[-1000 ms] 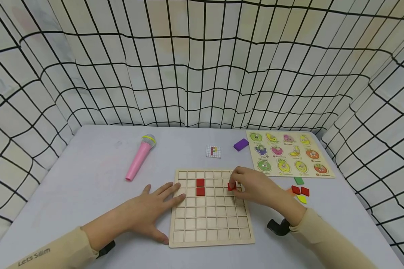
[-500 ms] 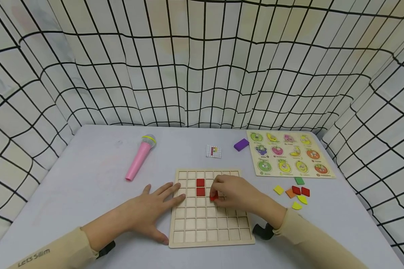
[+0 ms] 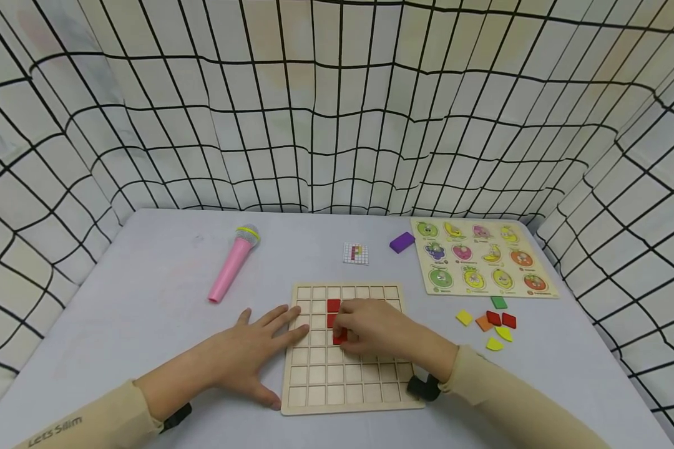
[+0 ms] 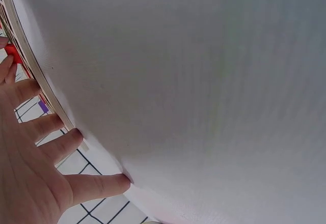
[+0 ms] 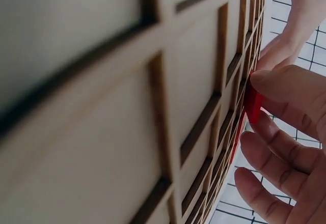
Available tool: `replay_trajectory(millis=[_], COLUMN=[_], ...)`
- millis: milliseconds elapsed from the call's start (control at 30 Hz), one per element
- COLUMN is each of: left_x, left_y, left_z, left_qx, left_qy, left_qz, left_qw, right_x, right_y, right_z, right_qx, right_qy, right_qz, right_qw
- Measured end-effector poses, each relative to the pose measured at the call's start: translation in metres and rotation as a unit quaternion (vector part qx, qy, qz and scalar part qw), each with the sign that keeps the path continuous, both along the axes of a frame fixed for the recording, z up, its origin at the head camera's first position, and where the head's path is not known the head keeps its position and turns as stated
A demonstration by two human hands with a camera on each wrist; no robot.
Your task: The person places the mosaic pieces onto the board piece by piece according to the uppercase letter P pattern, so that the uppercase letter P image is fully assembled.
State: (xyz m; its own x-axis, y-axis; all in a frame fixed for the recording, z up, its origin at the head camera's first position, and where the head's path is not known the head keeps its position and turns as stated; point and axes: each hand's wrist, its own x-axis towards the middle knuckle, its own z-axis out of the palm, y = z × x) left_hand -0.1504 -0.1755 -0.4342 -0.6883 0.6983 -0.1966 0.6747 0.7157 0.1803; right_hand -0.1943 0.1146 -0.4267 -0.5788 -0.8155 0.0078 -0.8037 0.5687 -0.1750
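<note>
My right hand [image 3: 371, 327] pinches a red square tile [image 5: 253, 100] between thumb and fingers, over the wooden grid board [image 3: 317, 394]. That tile sits just below a column of two red tiles [image 3: 334, 305] lying in the board's cells; the lower one is partly covered by my fingers. With fingers spread, my left hand [image 3: 247, 355] rests at the board's left edge, fingertips on the frame and thumb near the lower left corner. In the left wrist view the fingers of the left hand [image 4: 46, 152] lie straight along the board's edge.
Loose yellow, orange, red and green tiles [image 3: 493, 318] lie right of the board. A fruit picture board [image 3: 485, 257], a purple block [image 3: 402, 242] and a small grid pattern card [image 3: 356, 253] stand behind. A pink toy microphone [image 3: 233, 265] lies at left. Netting surrounds the table.
My right hand has moved left across the board with the red tile, from the right-hand columns to just below the two red tiles. My left hand has stayed put.
</note>
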Motion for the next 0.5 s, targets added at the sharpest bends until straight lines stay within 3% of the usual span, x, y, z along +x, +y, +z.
replay_trajectory(millis=[233, 500], left_x=[0.0008, 0.0000], left_y=[0.0002, 0.0004], left_z=[0.0014, -0.0003], left_qx=[-0.003, -0.002], left_qy=[0.003, 0.007], left_qz=[-0.004, -0.007], left_qw=[1.0000, 1.0000], right_x=[-0.0015, -0.0047], right_y=[-0.0072, -0.0082], right_z=[-0.0003, -0.0001], right_qx=[0.020, 0.024], right_qy=[0.028, 0.020], right_qz=[0.023, 0.031], right_qw=[0.999, 0.999])
